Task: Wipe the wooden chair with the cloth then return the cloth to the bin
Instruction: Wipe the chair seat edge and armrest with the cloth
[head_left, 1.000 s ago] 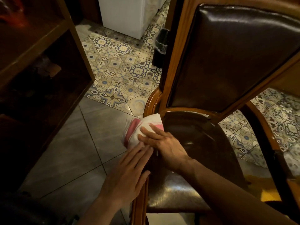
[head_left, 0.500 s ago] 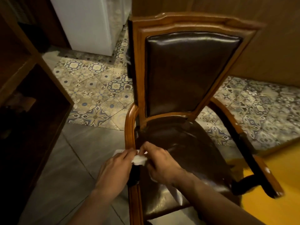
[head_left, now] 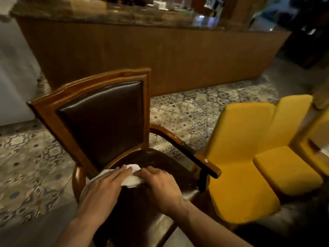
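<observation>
Wiping underway | left hand (head_left: 105, 191) and right hand (head_left: 160, 186) pressing flat on white cloth (head_left: 130, 180), lower centre, armchair seat (head_left: 156, 158) | grip unclear | bin unseen, return pending

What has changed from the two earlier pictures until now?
The cloth went from the chair's left edge, by the armrest, onto the seat near the backrest. Both hands followed it. The view lifted, so yellow chairs show. Unchanged: left hand and right hand press the cloth on the wooden chair.

yellow chairs (head_left: 245, 157) on right, long wooden counter (head_left: 160, 56) behind, patterned floor tiles (head_left: 192, 111) between.
</observation>
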The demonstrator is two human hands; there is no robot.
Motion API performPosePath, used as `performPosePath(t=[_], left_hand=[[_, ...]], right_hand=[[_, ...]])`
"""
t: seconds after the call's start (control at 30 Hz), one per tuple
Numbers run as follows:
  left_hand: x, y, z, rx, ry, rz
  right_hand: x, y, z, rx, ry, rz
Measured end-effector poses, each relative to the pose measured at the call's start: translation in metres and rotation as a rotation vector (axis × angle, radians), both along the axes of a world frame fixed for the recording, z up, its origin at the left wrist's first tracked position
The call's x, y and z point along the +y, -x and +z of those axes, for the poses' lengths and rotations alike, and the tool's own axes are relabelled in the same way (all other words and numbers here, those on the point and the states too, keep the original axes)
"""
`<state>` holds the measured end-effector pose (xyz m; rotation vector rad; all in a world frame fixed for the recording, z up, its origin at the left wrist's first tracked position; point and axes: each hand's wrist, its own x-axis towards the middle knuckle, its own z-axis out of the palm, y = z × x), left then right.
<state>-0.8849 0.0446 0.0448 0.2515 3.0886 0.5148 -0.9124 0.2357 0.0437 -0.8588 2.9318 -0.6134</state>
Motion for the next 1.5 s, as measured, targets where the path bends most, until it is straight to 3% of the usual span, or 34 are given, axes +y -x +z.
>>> performPosePath(t=[0.17,0.53,0.77,1.17,1.33,1.5], left_hand=[[0.055,0.032,0.032,0.088,-0.003,-0.146],[0.167,0.116,0.058,0.071,-0.010,-0.363],[0.212,0.160,0.020,0.016,-0.020,-0.410],[0.257,0.188,-0.058,-0.054,-0.102,-0.637],[0.255,0.214,-0.101,-0.035,-0.056,-0.692],[0.264,0.263,-0.145,-0.045,0.059,-0.600]], right_hand=[[0.057,0.001,0.030,0.098,-0.023,-0.156],[0.151,0.051,0.042,0.119,0.054,-0.390],[0.186,0.083,0.010,0.046,0.129,-0.400],[0.230,0.095,-0.051,0.006,0.003,-0.612],[0.244,0.107,-0.083,-0.023,-0.063,-0.619],[0.253,0.125,-0.117,-0.128,-0.178,-0.531]])
